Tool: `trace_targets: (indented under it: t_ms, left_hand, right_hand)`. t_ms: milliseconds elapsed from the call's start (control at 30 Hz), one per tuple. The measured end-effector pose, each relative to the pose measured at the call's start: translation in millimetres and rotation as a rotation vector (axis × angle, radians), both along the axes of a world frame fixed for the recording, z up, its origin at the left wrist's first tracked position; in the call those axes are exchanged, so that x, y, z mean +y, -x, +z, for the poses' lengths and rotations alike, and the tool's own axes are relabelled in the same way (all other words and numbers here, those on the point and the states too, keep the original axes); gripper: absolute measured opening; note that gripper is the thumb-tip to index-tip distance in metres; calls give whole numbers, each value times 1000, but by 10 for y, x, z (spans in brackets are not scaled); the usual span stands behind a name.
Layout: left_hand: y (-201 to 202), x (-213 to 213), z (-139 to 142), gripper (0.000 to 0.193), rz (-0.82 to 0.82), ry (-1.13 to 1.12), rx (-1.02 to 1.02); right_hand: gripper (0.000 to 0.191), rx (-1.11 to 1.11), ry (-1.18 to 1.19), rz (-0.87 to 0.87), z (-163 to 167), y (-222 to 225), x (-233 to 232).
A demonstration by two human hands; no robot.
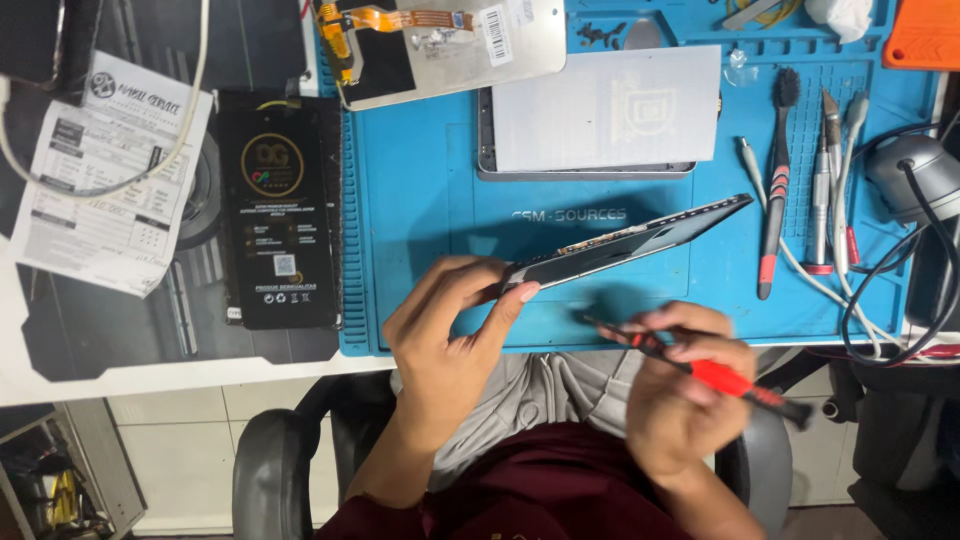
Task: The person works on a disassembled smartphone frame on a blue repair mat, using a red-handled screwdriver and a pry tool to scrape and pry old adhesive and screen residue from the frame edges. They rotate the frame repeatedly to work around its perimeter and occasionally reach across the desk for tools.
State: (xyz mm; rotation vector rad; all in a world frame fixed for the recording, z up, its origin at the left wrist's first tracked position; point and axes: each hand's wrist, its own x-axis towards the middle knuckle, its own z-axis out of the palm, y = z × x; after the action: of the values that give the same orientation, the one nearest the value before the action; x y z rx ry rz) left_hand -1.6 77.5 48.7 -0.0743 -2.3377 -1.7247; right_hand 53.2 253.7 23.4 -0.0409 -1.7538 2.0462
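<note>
The left hand [450, 335] pinches the near end of a thin phone frame [630, 243], held tilted on edge above the blue mat [420, 200] at the table's front edge; the right hand [685, 395] is closed around a red-and-black screwdriver [700, 370], its tip just below the frame; further back lie a grey panel under a white sheet [605, 105]; a brush [775, 180] and tools rest toward the right edge; a black box [280, 225] sits left of the mat.

left hand [450, 335] pinching, fingers extended; right hand [685, 385] curled closed.
</note>
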Motion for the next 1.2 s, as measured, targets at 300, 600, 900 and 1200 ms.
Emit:
trace_targets:
  t_ms: [300, 600, 900, 1200]
  left_hand:
    - [19, 12, -35, 22, 15, 224, 20]
    - [25, 12, -66, 22, 2, 228, 18]
    - [16, 30, -125, 21, -10, 223, 12]
    - [22, 25, -114, 21, -19, 215, 15]
  right_hand:
    - [37, -23, -763, -5, 23, 24, -137]
    - [29, 38, -866, 26, 104, 100, -211]
    - [30, 72, -866, 11, 35, 88, -200]
    - [29, 73, -846, 28, 53, 101, -209]
